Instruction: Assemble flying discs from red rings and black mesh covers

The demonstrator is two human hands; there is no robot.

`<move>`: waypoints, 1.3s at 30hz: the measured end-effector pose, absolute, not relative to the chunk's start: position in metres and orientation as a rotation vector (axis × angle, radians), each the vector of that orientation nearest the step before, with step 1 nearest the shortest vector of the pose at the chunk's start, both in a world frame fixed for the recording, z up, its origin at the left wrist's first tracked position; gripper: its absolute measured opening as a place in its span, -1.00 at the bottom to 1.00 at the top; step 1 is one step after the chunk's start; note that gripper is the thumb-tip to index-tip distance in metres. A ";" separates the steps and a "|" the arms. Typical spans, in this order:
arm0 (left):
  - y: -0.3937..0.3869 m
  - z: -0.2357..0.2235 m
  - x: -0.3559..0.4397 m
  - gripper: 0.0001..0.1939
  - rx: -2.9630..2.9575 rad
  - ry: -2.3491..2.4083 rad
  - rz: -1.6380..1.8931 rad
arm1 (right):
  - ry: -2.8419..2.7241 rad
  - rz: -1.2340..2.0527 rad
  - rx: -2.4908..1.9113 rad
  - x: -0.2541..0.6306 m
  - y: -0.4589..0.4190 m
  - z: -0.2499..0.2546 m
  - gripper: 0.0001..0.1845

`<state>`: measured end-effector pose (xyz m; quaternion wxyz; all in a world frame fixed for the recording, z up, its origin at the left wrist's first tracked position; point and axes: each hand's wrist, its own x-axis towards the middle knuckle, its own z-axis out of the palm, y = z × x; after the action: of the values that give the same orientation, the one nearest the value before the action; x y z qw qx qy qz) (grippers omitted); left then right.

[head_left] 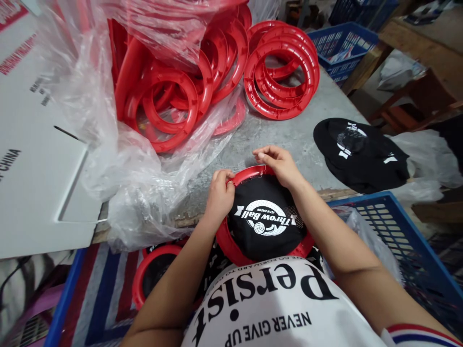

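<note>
A: Where do we locate the red-rimmed disc (pixel 265 217)?
B: We find it directly in front of the shirt (pixel 264 303), with its near edge against or just beside the cloth. We take its centre as the clock face, with 12 o'clock pointing away from the wearer. It consists of a red ring (pixel 249 172) around black fabric printed "Throw Ball"; from our view the lettering is upside down.

A: Where is the left hand (pixel 220 195) relative to the disc?
B: At 10 o'clock, on the rim. We see the thumb on the near side and the fingers curled around the outer side, pinching the ring.

A: And the right hand (pixel 280 166)?
B: At 12 to 1 o'clock, over the far rim. We note bent fingers with the tips close together. We cannot tell whether they pinch anything.

A: Which items do we identify around the disc?
B: Stacked red rings (pixel 306 79) stand at 12 o'clock on the grey bench (pixel 256 137). More rings (pixel 191 103) lie at 11 o'clock in a clear plastic bag (pixel 133 207). Black fabric pieces (pixel 372 161) lie at 2 o'clock, a blue basket (pixel 421 241) at 3 to 4 o'clock, and another red-rimmed piece (pixel 139 277) at 8 o'clock.
</note>
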<state>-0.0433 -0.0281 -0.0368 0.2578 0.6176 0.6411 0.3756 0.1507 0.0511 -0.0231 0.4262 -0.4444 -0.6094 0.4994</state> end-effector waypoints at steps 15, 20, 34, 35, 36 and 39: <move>-0.030 -0.028 -0.022 -0.86 1.709 1.811 0.876 | -2.267 0.948 -1.195 0.162 0.054 -0.024 -0.96; -0.027 -0.030 -0.015 -0.91 1.690 1.915 0.836 | -2.336 0.945 -1.154 0.155 0.057 -0.023 -0.91; -0.027 -0.031 -0.013 -0.88 1.660 1.921 0.918 | -2.098 1.006 -1.148 0.157 0.049 -0.029 -0.90; -0.027 -0.031 -0.013 -0.88 1.657 1.919 0.924 | -2.099 1.001 -1.145 0.157 0.048 -0.029 -0.90; -0.027 -0.031 -0.013 -0.87 1.657 1.915 0.931 | -2.102 0.996 -1.142 0.157 0.048 -0.029 -0.89; -0.027 -0.032 -0.013 -0.87 1.660 1.913 0.944 | -2.122 0.984 -1.135 0.157 0.048 -0.028 -0.89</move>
<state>-0.0130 -0.0275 -0.0315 0.2176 0.5993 0.6909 0.3409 0.1565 0.0475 -0.0277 0.2675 -0.4206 -0.7866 0.3645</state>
